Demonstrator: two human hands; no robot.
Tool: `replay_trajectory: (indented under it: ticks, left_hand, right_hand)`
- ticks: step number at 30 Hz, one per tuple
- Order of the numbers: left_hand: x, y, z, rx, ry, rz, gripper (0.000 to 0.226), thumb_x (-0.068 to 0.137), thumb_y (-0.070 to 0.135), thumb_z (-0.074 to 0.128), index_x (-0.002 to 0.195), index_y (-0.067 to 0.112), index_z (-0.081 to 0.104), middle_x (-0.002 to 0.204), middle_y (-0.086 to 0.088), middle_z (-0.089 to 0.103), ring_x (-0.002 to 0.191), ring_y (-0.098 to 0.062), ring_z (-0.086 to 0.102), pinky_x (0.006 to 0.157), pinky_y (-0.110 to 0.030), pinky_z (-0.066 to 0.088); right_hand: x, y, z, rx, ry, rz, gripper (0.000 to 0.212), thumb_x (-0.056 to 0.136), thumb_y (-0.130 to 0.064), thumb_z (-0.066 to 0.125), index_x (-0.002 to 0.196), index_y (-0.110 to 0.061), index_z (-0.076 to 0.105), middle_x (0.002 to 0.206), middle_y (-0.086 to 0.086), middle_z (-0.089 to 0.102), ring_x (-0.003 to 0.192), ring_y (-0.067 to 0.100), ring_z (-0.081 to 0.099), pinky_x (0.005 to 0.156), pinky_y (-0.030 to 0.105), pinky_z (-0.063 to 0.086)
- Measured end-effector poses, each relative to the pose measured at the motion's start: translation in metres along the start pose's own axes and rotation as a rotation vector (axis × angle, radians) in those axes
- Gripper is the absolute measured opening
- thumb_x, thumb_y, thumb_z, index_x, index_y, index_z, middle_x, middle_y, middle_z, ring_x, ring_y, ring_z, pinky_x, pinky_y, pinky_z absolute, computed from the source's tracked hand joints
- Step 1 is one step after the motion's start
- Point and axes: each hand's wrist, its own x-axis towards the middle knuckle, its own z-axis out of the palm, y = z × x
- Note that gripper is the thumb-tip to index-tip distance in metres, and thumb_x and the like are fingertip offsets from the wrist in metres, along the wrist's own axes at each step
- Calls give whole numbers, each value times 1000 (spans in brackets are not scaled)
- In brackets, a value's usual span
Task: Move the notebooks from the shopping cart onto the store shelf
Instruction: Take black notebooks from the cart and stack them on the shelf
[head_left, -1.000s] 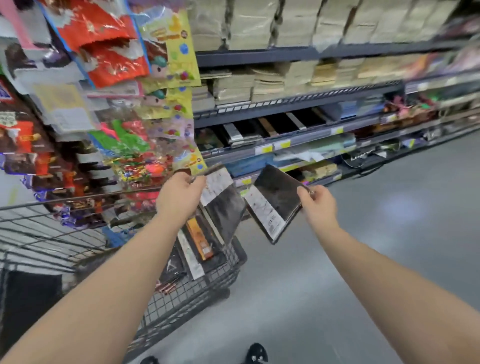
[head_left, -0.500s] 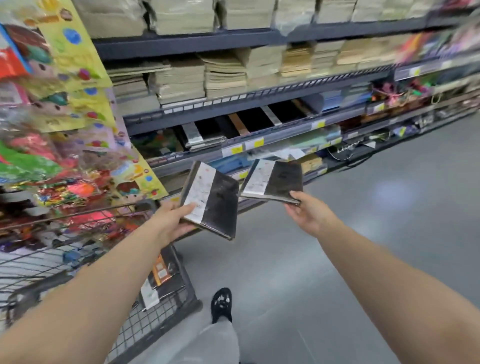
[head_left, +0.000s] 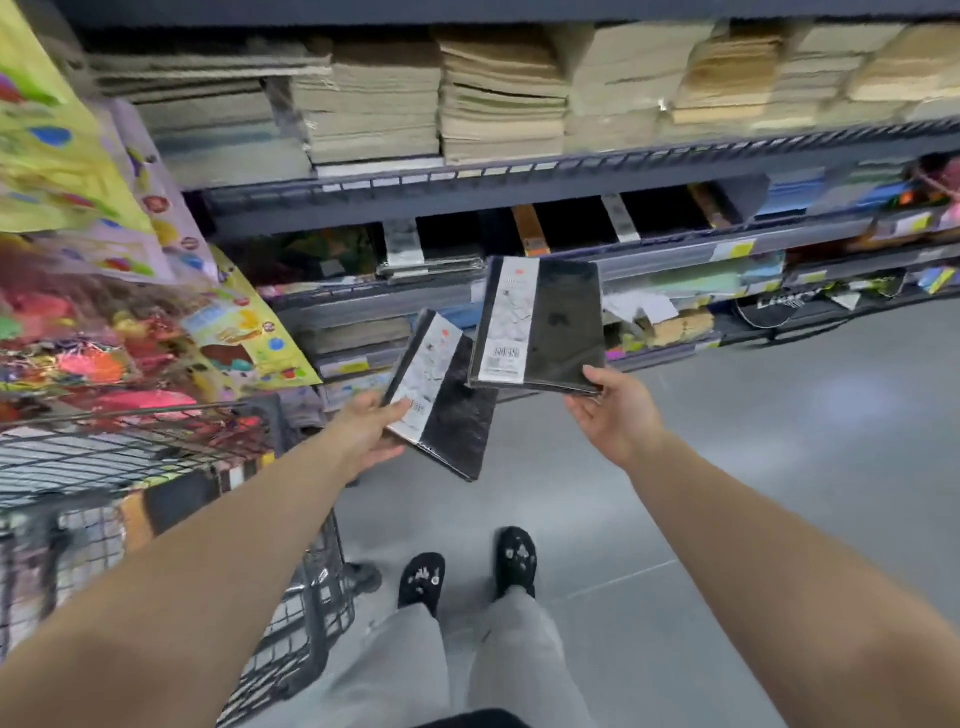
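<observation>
Below both outstretched arms, the person's two dark shoes (head_left: 470, 571) stand on the grey floor. Beside the left forearm is the wire shopping cart (head_left: 291, 623); whether more notebooks lie inside it I cannot tell. The left hand (head_left: 363, 434) grips one black notebook (head_left: 447, 400) by its near corner, tilted. The right hand (head_left: 613, 415) holds a second black notebook (head_left: 540, 322) from under its near edge, raised higher and further forward. Beyond both hands is the store shelf (head_left: 519, 202), where similar black notebooks (head_left: 441, 254) already lie in a row. I judge this the carrying step: next, each notebook needs to be levelled and slid flat into that tier, probably the right one first.
</observation>
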Motion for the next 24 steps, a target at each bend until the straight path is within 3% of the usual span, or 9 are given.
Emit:
replay_trajectory:
  ticks: [2,4,6,10,13,16,18,21,24]
  left_hand:
    - [7,-1,5,-38,38,-2,37,91,20,63,125,9,52,118,-9,66,99,-25,64,88,-39,51]
    - [9,-4,10,-83,62,6,20,93,18,60,112,11,58,106,-7,68,87,-19,64,82,-34,51]
    - [12,-8,14,-147,119,6,7,92,19,61,97,16,56,98,-4,68,83,-17,64,87,-36,50]
    - [18,-17,19,-244,229,22,25,88,23,67,105,16,51,109,-8,67,85,-23,66,75,-33,54]
    - [20,-20,25,-345,279,42,23,88,21,67,104,17,51,102,-8,67,83,-23,65,82,-36,54]
    - [22,-22,29,-383,295,64,16,92,19,61,103,17,50,93,-4,66,78,-19,64,78,-33,54]
    - [22,-23,28,-397,303,67,10,93,19,59,98,18,50,92,-4,67,76,-18,64,71,-29,54]
    - [22,-24,23,-402,299,61,19,92,21,61,108,19,51,95,-3,68,77,-17,66,64,-26,55]
    - [21,-25,18,-400,310,52,28,92,21,62,117,17,50,93,-1,68,77,-17,66,65,-27,55]
  right_hand:
    - [19,-7,7,-56,-85,42,19,93,-10,48,97,-22,62,82,-10,73,81,8,66,81,21,47]
    - [35,-13,16,-114,-156,87,20,93,-11,48,101,-23,62,86,-11,73,84,7,67,80,21,47]
    - [53,-18,25,-139,-206,133,20,93,-10,50,107,-21,60,92,-9,73,90,10,66,79,22,48]
    - [80,-32,47,-193,-274,202,22,93,-7,51,110,-20,55,105,-4,65,95,13,62,86,23,48]
    - [94,-37,70,-210,-267,213,29,95,-7,51,118,-23,52,104,-4,57,100,16,57,95,26,46]
    - [111,-33,92,-208,-221,232,52,93,-11,57,141,-16,37,134,6,44,120,24,51,98,29,45]
    - [119,-25,99,-259,-204,244,49,92,-14,59,137,-11,41,144,7,40,124,24,51,98,28,45]
    - [124,-14,93,-348,-233,300,28,92,-21,61,118,-15,52,138,8,50,115,19,57,97,26,46]
    - [126,-8,87,-398,-240,294,39,91,-30,61,124,-12,52,116,5,64,99,13,63,84,23,52]
